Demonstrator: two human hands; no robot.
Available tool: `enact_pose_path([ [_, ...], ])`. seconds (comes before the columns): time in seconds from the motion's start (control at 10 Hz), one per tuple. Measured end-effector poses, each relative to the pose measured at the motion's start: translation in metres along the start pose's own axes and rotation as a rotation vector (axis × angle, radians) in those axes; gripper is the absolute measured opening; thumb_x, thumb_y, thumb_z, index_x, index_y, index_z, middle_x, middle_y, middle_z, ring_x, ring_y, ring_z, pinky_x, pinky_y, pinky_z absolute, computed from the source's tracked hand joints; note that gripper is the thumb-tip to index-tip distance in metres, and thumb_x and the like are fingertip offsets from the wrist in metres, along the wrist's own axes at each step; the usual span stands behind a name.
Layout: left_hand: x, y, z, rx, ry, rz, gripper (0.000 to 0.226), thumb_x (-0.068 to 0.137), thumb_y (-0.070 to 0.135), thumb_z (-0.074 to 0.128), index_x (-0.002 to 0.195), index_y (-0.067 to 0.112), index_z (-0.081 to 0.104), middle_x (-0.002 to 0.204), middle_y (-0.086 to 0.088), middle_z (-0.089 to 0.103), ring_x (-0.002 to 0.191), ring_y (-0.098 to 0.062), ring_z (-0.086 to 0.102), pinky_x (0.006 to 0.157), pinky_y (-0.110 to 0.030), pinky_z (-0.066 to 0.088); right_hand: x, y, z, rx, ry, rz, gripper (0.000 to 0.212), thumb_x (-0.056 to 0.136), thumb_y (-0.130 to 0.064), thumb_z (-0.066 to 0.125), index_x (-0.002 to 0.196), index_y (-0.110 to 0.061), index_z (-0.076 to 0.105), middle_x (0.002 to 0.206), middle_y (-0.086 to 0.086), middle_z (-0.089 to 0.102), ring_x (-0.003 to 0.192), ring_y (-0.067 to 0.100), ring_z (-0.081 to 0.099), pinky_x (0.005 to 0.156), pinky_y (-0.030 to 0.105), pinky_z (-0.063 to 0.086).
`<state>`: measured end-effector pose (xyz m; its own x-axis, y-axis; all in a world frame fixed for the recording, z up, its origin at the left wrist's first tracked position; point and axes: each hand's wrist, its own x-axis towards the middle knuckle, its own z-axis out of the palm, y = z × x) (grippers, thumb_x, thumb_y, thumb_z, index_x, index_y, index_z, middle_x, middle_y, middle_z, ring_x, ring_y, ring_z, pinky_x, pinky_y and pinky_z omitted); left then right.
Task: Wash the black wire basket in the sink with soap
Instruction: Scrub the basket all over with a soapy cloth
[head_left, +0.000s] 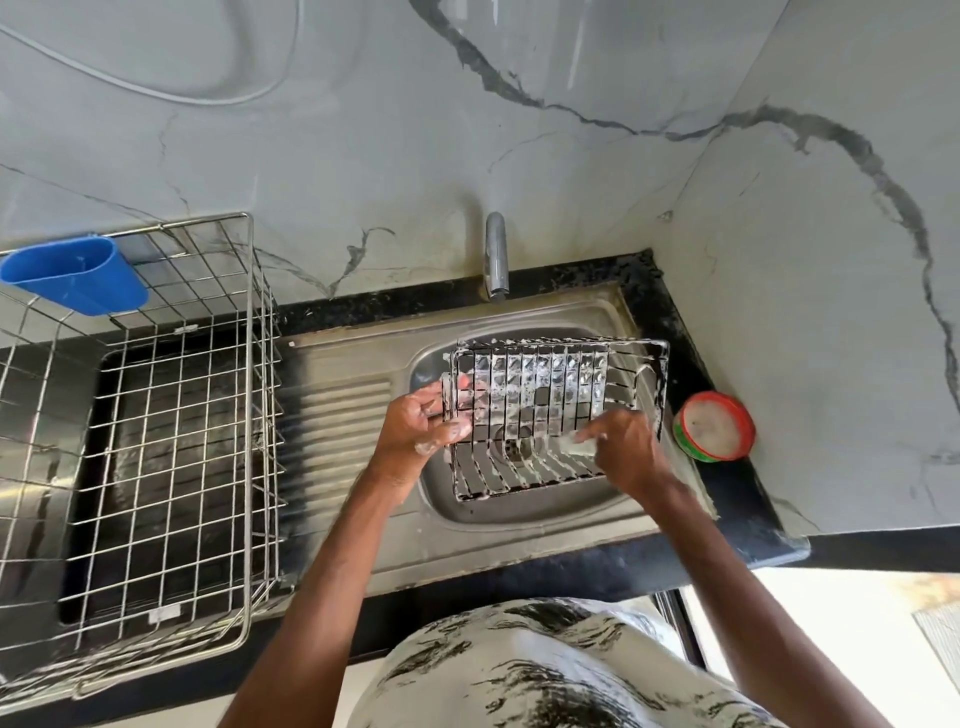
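Observation:
The black wire basket (556, 384), coated in white soap foam, is tipped up over the steel sink (524, 512). My left hand (421, 421) grips the basket's left edge, foam on its fingers. My right hand (621, 447) is inside the basket near its right side and holds a pale, soapy scrubber (576, 444) against the wires. The sink drain (514, 441) shows through the basket's bars.
A tap (496, 257) stands behind the sink. A red and green soap tub (714, 426) sits on the black counter to the right. A large steel dish rack (156, 415) with a blue plastic holder (78, 278) fills the left. Marble walls close in behind and at right.

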<state>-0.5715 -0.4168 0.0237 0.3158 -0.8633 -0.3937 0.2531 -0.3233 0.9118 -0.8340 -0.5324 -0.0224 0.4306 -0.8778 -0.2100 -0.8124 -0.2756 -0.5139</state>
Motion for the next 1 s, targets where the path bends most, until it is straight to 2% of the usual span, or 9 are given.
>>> enact_pose_path([
  [0.2,-0.001,0.007,0.011,0.1,-0.015,-0.009,0.092,0.041,0.031,0.092,0.122,0.014,0.052,0.136,-0.008,0.058,0.13,-0.047,0.056,0.114,-0.054,0.046,-0.015,-0.041,0.005,-0.008,-0.101,-0.011,0.041,0.087,0.014,0.047,0.109,-0.007,0.074,0.118,0.011,0.073,0.074,0.012,0.073,0.04,0.013,0.044],
  [0.3,-0.003,0.01,0.015,0.11,-0.03,-0.055,0.097,0.054,0.013,0.094,0.138,-0.005,0.048,0.115,-0.006,0.075,0.1,-0.022,0.076,0.093,-0.032,0.061,-0.034,-0.095,0.013,0.06,-0.143,-0.182,0.039,0.091,0.008,0.049,0.115,-0.01,0.074,0.118,0.015,0.07,0.099,0.028,0.068,0.072,0.029,0.057],
  [0.4,0.0,0.003,0.009,0.048,-0.08,0.005,0.109,0.055,0.014,0.096,0.144,-0.016,0.041,0.108,-0.01,0.079,0.089,-0.017,0.077,0.08,-0.025,0.062,-0.05,-0.121,0.012,0.176,-0.163,-0.303,0.036,0.091,0.007,0.053,0.112,-0.011,0.076,0.114,0.015,0.069,0.108,0.034,0.06,0.094,0.045,0.049],
  [0.5,0.004,0.0,0.001,0.093,-0.046,-0.031,0.143,0.034,0.049,0.105,0.148,-0.009,0.04,0.141,-0.026,0.06,0.127,-0.042,0.062,0.106,-0.051,0.054,-0.056,-0.11,0.007,0.189,-0.161,-0.3,0.037,0.093,0.007,0.051,0.112,-0.012,0.077,0.114,0.013,0.069,0.107,0.03,0.06,0.096,0.042,0.047],
  [0.6,0.003,0.002,0.0,0.077,0.006,0.0,0.149,0.026,0.057,0.104,0.143,-0.011,0.042,0.144,-0.024,0.058,0.132,-0.038,0.058,0.111,-0.052,0.049,-0.051,-0.076,0.001,0.126,-0.035,-0.304,0.036,0.094,0.006,0.05,0.108,-0.01,0.078,0.115,0.01,0.071,0.096,0.018,0.07,0.077,0.027,0.059],
  [0.7,-0.002,0.005,0.0,0.093,0.011,-0.003,0.137,0.034,0.043,0.098,0.144,-0.014,0.04,0.145,-0.026,0.055,0.128,-0.04,0.06,0.107,-0.046,0.053,-0.034,-0.034,-0.003,0.01,0.006,-0.164,0.034,0.096,0.006,0.044,0.11,-0.005,0.074,0.112,0.015,0.072,0.073,0.017,0.074,0.047,0.018,0.051],
  [0.8,-0.003,0.01,0.001,0.113,-0.013,0.015,0.142,0.029,0.049,0.1,0.142,-0.012,0.042,0.146,-0.025,0.053,0.132,-0.039,0.057,0.111,-0.051,0.05,-0.032,-0.008,-0.018,-0.132,0.055,0.065,0.034,0.094,0.007,0.048,0.114,-0.009,0.071,0.118,0.015,0.069,0.07,0.007,0.061,0.046,0.01,0.042],
  [0.9,-0.006,0.017,0.008,0.141,-0.012,0.004,0.138,0.031,0.046,0.096,0.144,-0.011,0.042,0.151,-0.021,0.048,0.137,-0.032,0.051,0.117,-0.051,0.044,-0.04,-0.013,-0.016,-0.253,0.042,0.062,0.04,0.091,0.01,0.051,0.12,-0.01,0.07,0.125,0.013,0.068,0.097,0.021,0.069,0.065,0.013,0.044],
  [1.0,-0.001,0.017,0.012,0.145,0.005,0.012,0.126,0.038,0.042,0.09,0.145,-0.009,0.045,0.147,-0.019,0.051,0.137,-0.027,0.049,0.117,-0.051,0.043,-0.044,-0.026,0.0,-0.183,-0.019,-0.099,0.043,0.088,0.01,0.047,0.116,-0.01,0.072,0.119,0.011,0.071,0.096,0.022,0.072,0.069,0.017,0.052],
])
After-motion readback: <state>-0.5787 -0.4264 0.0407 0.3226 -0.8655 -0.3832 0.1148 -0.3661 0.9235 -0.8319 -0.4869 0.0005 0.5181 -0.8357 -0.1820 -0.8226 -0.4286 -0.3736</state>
